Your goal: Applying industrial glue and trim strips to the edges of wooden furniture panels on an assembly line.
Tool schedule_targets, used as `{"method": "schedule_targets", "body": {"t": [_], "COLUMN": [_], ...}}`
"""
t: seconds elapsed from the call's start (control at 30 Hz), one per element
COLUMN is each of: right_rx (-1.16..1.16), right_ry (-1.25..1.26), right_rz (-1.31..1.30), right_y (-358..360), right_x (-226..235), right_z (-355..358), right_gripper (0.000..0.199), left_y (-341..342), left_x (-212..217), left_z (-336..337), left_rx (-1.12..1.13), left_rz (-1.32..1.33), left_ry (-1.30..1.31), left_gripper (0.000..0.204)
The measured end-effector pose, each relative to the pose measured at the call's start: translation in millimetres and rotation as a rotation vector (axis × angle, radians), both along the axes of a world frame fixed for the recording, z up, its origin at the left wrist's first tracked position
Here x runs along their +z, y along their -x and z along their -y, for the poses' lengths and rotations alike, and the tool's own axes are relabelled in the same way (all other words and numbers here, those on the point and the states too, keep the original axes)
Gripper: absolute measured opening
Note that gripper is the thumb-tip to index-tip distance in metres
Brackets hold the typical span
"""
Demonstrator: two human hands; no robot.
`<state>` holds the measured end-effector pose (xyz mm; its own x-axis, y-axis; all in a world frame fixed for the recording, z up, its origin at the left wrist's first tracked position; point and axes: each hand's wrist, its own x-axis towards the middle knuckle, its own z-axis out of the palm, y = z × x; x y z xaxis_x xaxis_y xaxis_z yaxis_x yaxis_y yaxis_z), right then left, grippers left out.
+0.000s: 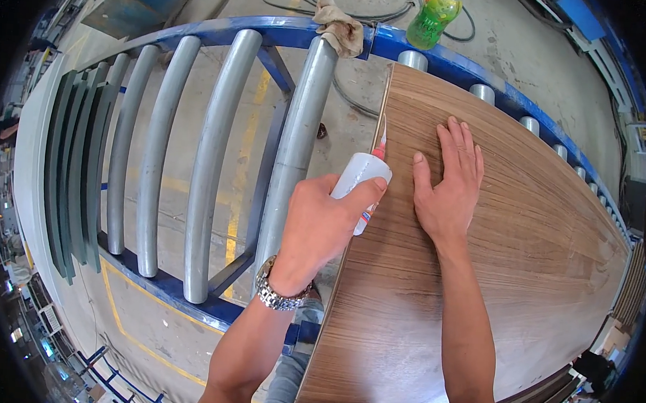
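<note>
A white squeeze bottle with a red nozzle base is gripped in my left hand, which wears a metal watch. Its thin tip points away from me and meets the left edge of a brown wood-grain board. Whether anything is coming out of the tip is too small to tell. My right hand lies flat on the board's top face, just right of the bottle, with the fingers stretched out and the thumb apart. The board rests on the roller conveyor.
Metal rollers in a blue frame run left of the board, with gaps down to the floor. A rag and a green drink bottle sit on the far rail. Several dark green strips stand at far left. Cables cross the floor beyond.
</note>
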<state>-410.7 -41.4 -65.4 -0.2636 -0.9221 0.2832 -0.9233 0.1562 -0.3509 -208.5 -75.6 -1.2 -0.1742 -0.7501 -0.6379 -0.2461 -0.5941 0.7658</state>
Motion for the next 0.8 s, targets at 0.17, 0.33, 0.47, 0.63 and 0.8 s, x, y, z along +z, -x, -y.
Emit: {"method": "schedule_targets", "body": {"t": [0.17, 0.33, 0.47, 0.63, 0.8], "right_rx": [0.002, 0.006, 0.005, 0.012, 0.010], "right_ry": [0.005, 0.005, 0.001, 0.011, 0.011], "right_rz": [0.002, -0.006, -0.009, -0.014, -0.009], "right_y": [-0.5, -0.4, -0.1, 1.0, 0.7], "right_x": [0.2, 0.3, 0.4, -1.6, -1.4], "right_z": [0.1, -0.1, 0.2, -0.3, -0.1], "right_gripper": [0.053, 0.053, 0.053, 0.053, 0.053], "left_y": [-0.3, -1.4, -0.9, -0.5, -1.3], "left_x": [1.3, 1.1, 3.0, 2.5, 0.8], "left_z": [1.0, 1.6, 2.3, 2.0, 2.3], "left_rx": [-0.005, -0.013, -0.009, -0.008, -0.011], "left_rz": [-0.014, -0.002, -0.019, -0.014, -0.027], "left_ry": [-0.007, -0.002, 0.002, -0.003, -0.009], "left_gripper": [0.040, 0.042, 0.042, 0.041, 0.040]}}
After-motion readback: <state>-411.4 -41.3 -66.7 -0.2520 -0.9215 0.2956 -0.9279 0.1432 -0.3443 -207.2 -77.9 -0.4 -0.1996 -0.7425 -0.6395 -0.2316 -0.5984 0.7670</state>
